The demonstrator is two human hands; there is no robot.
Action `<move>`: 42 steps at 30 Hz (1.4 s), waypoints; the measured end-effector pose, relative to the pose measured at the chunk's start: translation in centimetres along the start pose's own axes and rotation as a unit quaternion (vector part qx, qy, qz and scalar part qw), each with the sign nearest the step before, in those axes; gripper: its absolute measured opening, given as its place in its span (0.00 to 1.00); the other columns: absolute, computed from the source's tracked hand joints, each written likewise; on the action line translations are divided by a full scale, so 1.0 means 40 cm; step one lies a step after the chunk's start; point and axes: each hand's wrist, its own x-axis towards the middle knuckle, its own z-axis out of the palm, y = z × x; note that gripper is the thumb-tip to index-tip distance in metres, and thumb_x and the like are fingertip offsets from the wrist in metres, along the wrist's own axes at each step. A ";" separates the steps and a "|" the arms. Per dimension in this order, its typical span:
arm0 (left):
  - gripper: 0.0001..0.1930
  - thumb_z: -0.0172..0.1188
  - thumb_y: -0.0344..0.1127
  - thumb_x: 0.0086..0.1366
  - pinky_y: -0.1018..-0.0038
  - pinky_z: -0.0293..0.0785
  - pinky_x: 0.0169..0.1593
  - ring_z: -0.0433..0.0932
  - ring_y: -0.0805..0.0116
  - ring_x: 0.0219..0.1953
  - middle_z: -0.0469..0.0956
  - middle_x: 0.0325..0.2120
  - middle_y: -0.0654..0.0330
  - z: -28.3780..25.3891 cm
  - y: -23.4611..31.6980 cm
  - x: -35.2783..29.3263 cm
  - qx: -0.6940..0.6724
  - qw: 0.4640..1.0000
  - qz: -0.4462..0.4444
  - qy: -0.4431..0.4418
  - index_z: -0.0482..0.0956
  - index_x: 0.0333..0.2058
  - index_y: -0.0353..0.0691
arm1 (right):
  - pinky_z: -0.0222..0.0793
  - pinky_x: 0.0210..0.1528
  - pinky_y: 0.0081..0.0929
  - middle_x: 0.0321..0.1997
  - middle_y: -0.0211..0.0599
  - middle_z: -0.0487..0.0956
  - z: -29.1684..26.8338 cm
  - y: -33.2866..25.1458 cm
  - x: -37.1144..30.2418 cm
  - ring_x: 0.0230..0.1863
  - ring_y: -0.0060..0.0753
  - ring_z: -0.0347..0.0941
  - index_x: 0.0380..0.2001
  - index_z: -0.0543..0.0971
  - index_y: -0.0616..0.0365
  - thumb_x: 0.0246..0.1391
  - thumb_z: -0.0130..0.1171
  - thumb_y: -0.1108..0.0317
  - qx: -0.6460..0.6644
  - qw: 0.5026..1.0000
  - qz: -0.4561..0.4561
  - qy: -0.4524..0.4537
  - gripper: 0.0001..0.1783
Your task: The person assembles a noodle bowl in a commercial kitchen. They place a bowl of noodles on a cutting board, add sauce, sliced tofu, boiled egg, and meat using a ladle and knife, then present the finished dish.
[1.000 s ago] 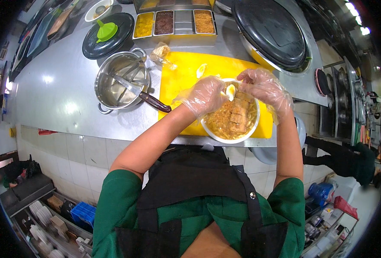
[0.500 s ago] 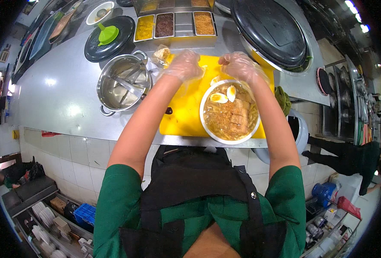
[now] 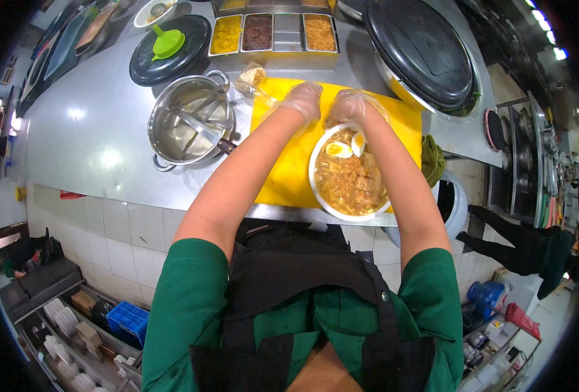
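Both my hands are in clear plastic gloves over the far part of a yellow cutting board (image 3: pixel 279 179). My left hand (image 3: pixel 304 101) is closed, its fingers curled away from view. Close beside it, my right hand (image 3: pixel 349 108) is closed too, just beyond a white bowl (image 3: pixel 313 175). Whatever either hand grips is hidden behind the knuckles. In the bowl lie a brothy, noodle-like dish, sliced browned meat (image 3: pixel 368 178), an egg half (image 3: pixel 339 150) and a second egg piece (image 3: pixel 358 144). My right forearm covers the bowl's right side.
Left of the board stands a steel pot (image 3: pixel 155 124) with knives (image 3: pixel 201 130) in it. Behind are a plastic bag (image 3: pixel 251 75), a topping tray (image 3: pixel 273 61) and a green funnel (image 3: pixel 168 43) on a black lid (image 3: pixel 147 70). A large black-lidded tub (image 3: pixel 420 55) stands right. Another person (image 3: pixel 537 245) is far right.
My hands have drawn closer together over the board, the left moving right. The fingers of my right hand, partly seen before, are now turned out of view. The view has shifted slightly.
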 end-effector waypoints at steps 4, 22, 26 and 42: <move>0.14 0.69 0.36 0.45 0.63 0.77 0.47 0.81 0.51 0.41 0.82 0.35 0.49 -0.002 -0.033 0.021 -0.005 1.000 0.004 -0.013 0.83 0.33 0.42 | 0.76 0.44 0.40 0.43 0.39 0.85 -0.030 -0.050 -0.034 0.42 0.42 0.81 0.38 0.87 0.52 0.32 0.75 0.50 -0.015 0.998 0.037 -0.044 0.27; 0.15 0.73 0.42 0.45 0.63 0.77 0.45 0.82 0.54 0.39 0.83 0.33 0.50 -0.040 -0.092 0.012 -0.069 0.997 -0.025 0.012 0.85 0.31 0.42 | 0.76 0.41 0.40 0.37 0.44 0.84 -0.011 -0.036 -0.021 0.37 0.43 0.81 0.31 0.87 0.53 0.30 0.72 0.52 0.026 0.999 -0.047 0.008 0.22; 0.16 0.72 0.41 0.45 0.65 0.77 0.46 0.82 0.56 0.40 0.84 0.35 0.51 -0.015 -0.103 0.023 -0.067 0.997 0.028 0.022 0.86 0.34 0.44 | 0.77 0.41 0.40 0.37 0.45 0.84 0.012 -0.041 0.007 0.38 0.44 0.81 0.32 0.87 0.54 0.33 0.71 0.56 -0.017 0.998 -0.061 0.011 0.20; 0.13 0.68 0.38 0.52 0.72 0.78 0.37 0.83 0.66 0.31 0.84 0.32 0.53 -0.181 -0.034 -0.049 -0.208 0.978 0.002 0.022 0.86 0.35 0.40 | 0.72 0.42 0.32 0.32 0.42 0.82 -0.103 -0.037 -0.328 0.35 0.37 0.78 0.32 0.83 0.58 0.42 0.68 0.68 0.173 0.983 -0.061 0.033 0.11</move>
